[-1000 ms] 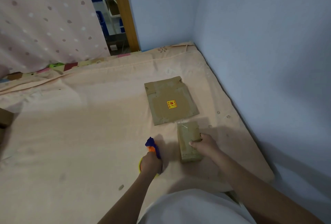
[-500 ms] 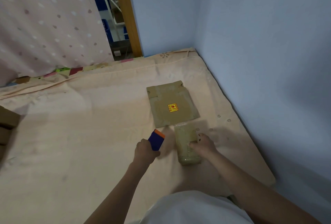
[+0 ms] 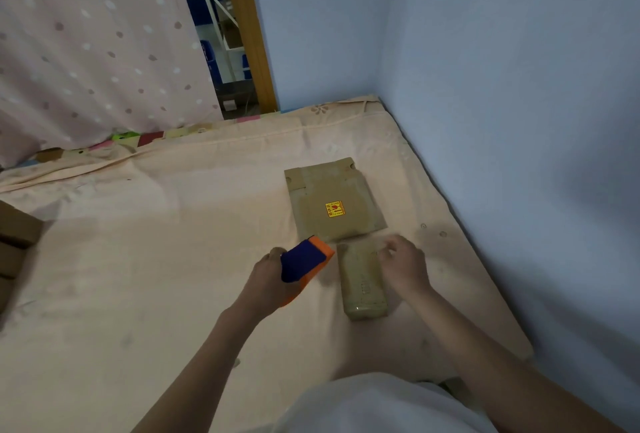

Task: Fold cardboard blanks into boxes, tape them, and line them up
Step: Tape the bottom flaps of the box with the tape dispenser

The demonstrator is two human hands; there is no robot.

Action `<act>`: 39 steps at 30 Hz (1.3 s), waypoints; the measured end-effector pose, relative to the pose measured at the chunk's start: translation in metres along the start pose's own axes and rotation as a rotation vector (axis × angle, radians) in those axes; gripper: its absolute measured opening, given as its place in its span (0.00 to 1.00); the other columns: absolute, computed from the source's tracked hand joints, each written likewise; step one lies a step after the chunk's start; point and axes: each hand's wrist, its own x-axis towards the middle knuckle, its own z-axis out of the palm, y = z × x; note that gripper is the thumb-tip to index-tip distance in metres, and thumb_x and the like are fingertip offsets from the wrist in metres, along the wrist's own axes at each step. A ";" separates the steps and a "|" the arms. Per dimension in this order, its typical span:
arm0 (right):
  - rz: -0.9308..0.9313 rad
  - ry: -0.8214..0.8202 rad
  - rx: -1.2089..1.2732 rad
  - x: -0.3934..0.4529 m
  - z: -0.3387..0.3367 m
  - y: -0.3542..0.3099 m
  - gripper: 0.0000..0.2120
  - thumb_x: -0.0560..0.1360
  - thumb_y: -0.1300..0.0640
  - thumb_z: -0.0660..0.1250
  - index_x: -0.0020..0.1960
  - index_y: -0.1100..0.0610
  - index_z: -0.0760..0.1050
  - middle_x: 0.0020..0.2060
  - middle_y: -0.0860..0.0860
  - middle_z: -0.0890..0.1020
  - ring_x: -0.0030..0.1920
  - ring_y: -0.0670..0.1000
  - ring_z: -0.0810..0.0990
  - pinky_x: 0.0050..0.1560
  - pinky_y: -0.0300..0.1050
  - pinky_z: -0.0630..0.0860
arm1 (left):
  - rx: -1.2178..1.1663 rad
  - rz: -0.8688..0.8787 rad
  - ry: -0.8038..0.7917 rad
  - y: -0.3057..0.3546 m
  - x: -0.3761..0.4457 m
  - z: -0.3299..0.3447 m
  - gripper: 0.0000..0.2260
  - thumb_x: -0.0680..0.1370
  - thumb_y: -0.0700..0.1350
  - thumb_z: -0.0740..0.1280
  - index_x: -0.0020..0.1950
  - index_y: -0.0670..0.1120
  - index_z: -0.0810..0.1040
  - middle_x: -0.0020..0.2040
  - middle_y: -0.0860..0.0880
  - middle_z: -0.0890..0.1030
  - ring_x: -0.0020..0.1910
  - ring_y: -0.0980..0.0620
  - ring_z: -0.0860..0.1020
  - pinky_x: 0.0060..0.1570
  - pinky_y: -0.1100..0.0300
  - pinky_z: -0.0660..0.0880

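Left hand (image 3: pixel 268 278) wrapped round a tape gun (image 3: pixel 304 264), blue body with orange edge, held just above the sheet and tilted, its nose toward the box. Right hand (image 3: pixel 403 264) over the far right edge of the box (image 3: pixel 362 282), fingers curled down at it; the hand is blurred, so cannot tell whether it grips the box or only touches it. Hands apart, the box's far end between them.

Box: small, folded, brown, lying flat on the sheet (image 3: pixel 156 276) with its long side running away from the person. Top looks glossy, possibly tape, not sure. Tape gun just left of the box, close to its far left corner; contact unclear.

Just beyond the box, a flat blank (image 3: pixel 334 204), brown, with a yellow and red sticker (image 3: pixel 334 209) near its middle. Blank's near edge lies right by the box's far end.

At the left frame edge, brown boxes (image 3: pixel 15 245) stacked, cut off by the frame, well apart from the hands.

Sheet is pale peach, wrinkled, covering a mattress set into a corner of blue walls (image 3: pixel 519 103). Spotted pink curtain (image 3: pixel 93 44) at far left, wooden door frame (image 3: pixel 247 27) beside it. White garment (image 3: pixel 377 405) of the person at bottom
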 end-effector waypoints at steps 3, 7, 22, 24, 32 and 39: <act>-0.038 -0.016 0.047 0.004 -0.003 -0.006 0.09 0.79 0.60 0.64 0.54 0.55 0.82 0.50 0.50 0.85 0.52 0.51 0.83 0.54 0.41 0.77 | -0.090 0.107 -0.004 0.005 -0.017 -0.021 0.34 0.71 0.42 0.77 0.72 0.51 0.64 0.60 0.51 0.78 0.55 0.53 0.77 0.44 0.67 0.75; 0.157 -0.200 0.415 0.001 -0.001 -0.019 0.07 0.81 0.59 0.64 0.53 0.58 0.80 0.47 0.55 0.86 0.42 0.53 0.86 0.47 0.49 0.84 | -0.167 0.242 -0.011 0.007 -0.030 -0.039 0.34 0.69 0.43 0.79 0.70 0.55 0.67 0.57 0.57 0.78 0.55 0.53 0.78 0.40 0.72 0.77; 0.405 -0.646 1.009 -0.021 -0.031 -0.028 0.15 0.81 0.55 0.65 0.64 0.62 0.75 0.54 0.63 0.84 0.55 0.59 0.85 0.55 0.53 0.81 | -0.213 0.417 -0.105 0.033 -0.060 -0.055 0.34 0.68 0.42 0.81 0.68 0.57 0.68 0.57 0.64 0.78 0.57 0.64 0.76 0.48 0.69 0.78; 0.393 -0.650 1.027 -0.023 -0.036 -0.025 0.14 0.82 0.59 0.64 0.65 0.63 0.75 0.54 0.63 0.84 0.55 0.59 0.85 0.52 0.51 0.83 | -0.204 0.435 -0.094 0.036 -0.063 -0.054 0.34 0.68 0.42 0.81 0.68 0.57 0.68 0.57 0.64 0.77 0.57 0.66 0.76 0.48 0.70 0.78; 0.430 -0.662 1.047 -0.031 -0.049 -0.010 0.13 0.82 0.59 0.63 0.64 0.64 0.75 0.54 0.65 0.84 0.55 0.60 0.85 0.56 0.53 0.82 | -0.110 0.605 0.024 0.048 -0.079 -0.044 0.30 0.69 0.45 0.80 0.68 0.56 0.74 0.66 0.63 0.67 0.66 0.64 0.68 0.50 0.72 0.76; 0.473 -0.620 0.984 -0.034 -0.050 0.004 0.11 0.82 0.67 0.60 0.62 0.65 0.75 0.50 0.63 0.85 0.51 0.57 0.86 0.43 0.48 0.84 | -0.227 0.559 0.071 0.062 -0.097 -0.031 0.26 0.68 0.45 0.80 0.65 0.52 0.80 0.65 0.62 0.76 0.65 0.61 0.72 0.52 0.68 0.79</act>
